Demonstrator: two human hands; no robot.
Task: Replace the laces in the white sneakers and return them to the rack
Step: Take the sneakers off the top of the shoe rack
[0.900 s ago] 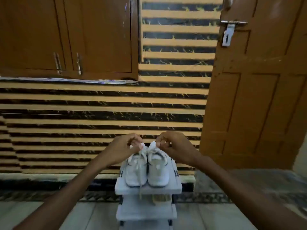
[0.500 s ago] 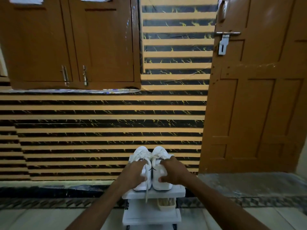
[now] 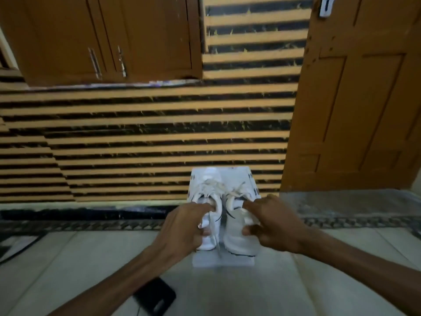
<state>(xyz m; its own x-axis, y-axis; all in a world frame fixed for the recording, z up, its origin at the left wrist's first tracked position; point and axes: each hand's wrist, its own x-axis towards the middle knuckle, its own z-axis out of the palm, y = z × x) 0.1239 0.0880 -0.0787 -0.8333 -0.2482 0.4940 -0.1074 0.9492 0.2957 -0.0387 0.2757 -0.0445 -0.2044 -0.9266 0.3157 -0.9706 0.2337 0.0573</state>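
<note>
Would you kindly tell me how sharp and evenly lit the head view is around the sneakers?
Head view: motion blur smears the cabinet handles and wall stripes; the white sneakers look soft and washed out; wide-angle distortion tilts the door.

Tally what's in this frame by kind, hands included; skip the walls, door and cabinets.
white sneakers: 2
hands: 2, the left hand and the right hand, each gripping one sneaker's heel
white shoe rack: 1
black phone on the floor: 1
Total: 6
</note>
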